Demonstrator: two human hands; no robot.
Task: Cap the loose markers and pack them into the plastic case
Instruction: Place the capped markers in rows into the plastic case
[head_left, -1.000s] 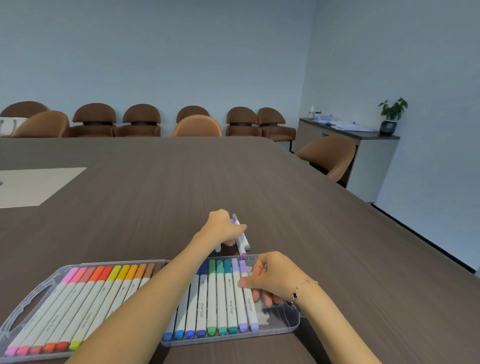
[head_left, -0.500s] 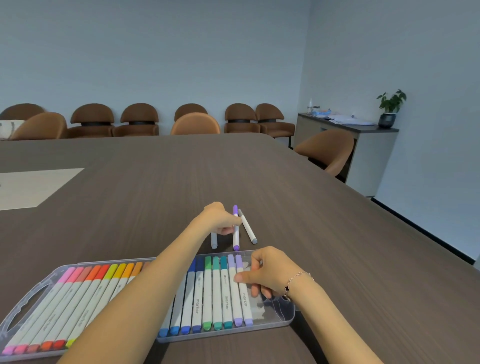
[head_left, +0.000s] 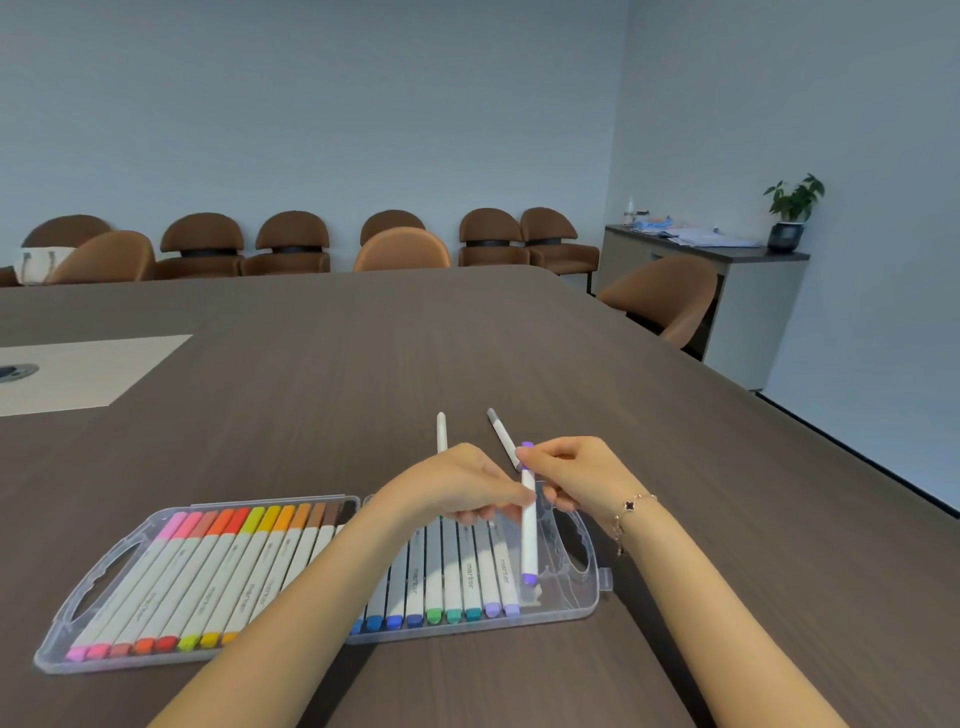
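Observation:
An open clear plastic case (head_left: 574, 605) lies on the table, both halves filled with rows of capped coloured markers. A purple marker (head_left: 528, 530) hangs over the case's right end, nearly upright. My left hand (head_left: 460, 491) pinches its white barrel. My right hand (head_left: 574, 470) pinches its top purple cap. Two loose markers lie on the table beyond my hands: a white one (head_left: 441, 431) and a grey-tipped one (head_left: 500, 436).
The dark wooden table (head_left: 363, 364) stretches far ahead, with a pale inset panel (head_left: 88, 374) at the left. Brown chairs (head_left: 296, 244) line the back wall. A sideboard (head_left: 727, 260) with a potted plant stands at the right.
My left hand lifted the purple marker from the table and carried it back over the case. My right hand left the packed markers and took hold of its top cap.

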